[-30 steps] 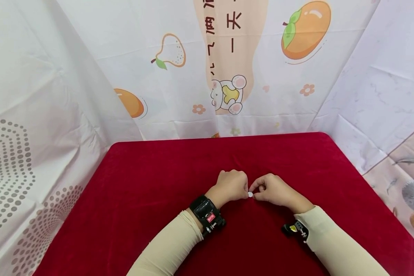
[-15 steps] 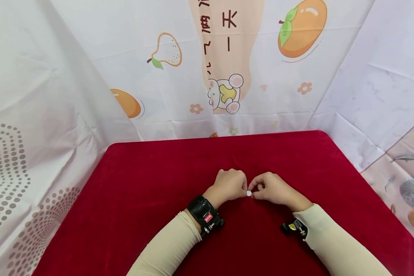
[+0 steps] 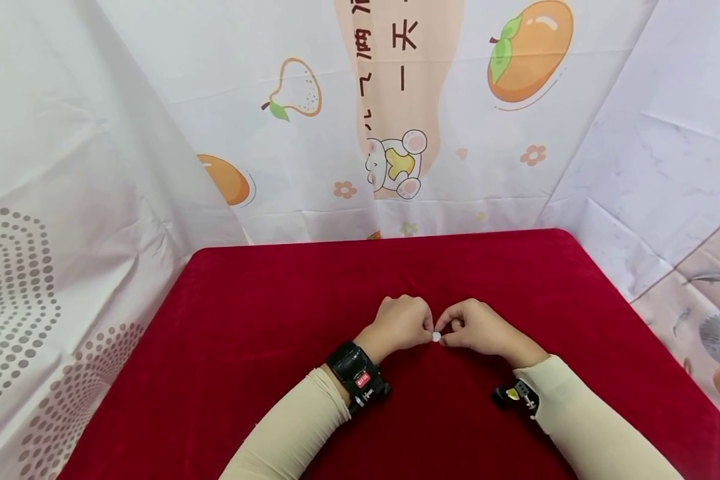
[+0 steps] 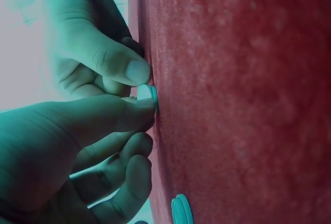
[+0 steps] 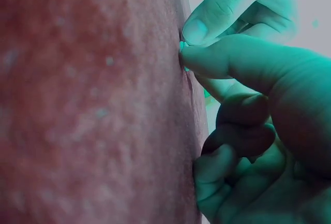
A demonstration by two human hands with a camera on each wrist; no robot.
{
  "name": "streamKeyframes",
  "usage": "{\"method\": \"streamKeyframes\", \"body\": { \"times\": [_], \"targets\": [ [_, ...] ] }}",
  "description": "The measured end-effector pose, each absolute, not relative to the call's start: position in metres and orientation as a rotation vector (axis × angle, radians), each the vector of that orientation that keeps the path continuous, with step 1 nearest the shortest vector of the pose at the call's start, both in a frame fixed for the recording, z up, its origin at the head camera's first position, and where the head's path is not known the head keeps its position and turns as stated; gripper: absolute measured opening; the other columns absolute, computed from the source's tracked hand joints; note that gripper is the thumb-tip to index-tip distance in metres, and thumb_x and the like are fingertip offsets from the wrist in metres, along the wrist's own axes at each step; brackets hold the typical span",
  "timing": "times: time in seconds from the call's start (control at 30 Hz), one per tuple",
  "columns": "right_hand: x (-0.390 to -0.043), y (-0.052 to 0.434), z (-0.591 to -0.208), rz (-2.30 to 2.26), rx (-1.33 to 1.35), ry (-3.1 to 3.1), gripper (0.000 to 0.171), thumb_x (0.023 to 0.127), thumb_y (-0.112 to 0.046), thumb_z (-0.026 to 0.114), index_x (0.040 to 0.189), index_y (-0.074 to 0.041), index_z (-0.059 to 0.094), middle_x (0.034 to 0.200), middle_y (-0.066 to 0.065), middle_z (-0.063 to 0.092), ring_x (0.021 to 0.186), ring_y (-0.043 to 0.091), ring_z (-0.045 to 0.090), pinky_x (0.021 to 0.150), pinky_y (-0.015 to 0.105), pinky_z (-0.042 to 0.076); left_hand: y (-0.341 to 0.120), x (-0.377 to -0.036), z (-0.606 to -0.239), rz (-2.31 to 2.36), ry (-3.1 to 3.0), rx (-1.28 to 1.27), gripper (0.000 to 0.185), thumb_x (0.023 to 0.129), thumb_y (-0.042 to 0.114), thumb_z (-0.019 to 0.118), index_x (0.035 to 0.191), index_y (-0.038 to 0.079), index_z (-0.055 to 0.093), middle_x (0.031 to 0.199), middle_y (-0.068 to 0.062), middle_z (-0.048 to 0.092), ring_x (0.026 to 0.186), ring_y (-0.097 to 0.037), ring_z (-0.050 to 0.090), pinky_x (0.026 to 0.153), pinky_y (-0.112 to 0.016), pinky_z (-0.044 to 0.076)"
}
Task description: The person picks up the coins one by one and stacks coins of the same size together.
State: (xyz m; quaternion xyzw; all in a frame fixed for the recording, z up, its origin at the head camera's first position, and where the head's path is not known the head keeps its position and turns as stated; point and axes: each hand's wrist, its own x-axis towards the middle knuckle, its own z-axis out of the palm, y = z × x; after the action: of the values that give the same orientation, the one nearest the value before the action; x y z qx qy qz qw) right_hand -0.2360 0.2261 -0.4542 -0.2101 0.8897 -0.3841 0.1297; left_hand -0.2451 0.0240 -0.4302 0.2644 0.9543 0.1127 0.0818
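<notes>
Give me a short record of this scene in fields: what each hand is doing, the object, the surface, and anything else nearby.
left hand: pinches the small white disc from its side
right hand: pinches the same disc from the opposite side
small white disc: between both hands' fingertips, at the red cloth
surface: red cloth over a table
second disc: lies on the cloth near the left hand, untouched
backdrop: fruit-print sheet behind the table
</notes>
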Motion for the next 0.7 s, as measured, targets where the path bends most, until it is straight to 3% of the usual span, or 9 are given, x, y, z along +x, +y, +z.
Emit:
{"method": "streamKeyframes", "body": {
  "times": [0.7],
  "targets": [
    [-0.2368,0.2263,-0.4555,-1.11,-0.599,2.589,0.013,0.084,-0.013,0.083,0.089,-0.024,0.079,0.054,-0.005,0.05,0.049,0.006,0.041,0.049,0.022,0.036,0.0174,-0.2484,-0.4279,0.478,2.798,0.749,0.01,0.082,0.036,0.087,0.078,0.033,0.079,0.068,0.023,0.064,0.068,0.0,0.057,0.079,-0.037,0.049]
  ]
}}
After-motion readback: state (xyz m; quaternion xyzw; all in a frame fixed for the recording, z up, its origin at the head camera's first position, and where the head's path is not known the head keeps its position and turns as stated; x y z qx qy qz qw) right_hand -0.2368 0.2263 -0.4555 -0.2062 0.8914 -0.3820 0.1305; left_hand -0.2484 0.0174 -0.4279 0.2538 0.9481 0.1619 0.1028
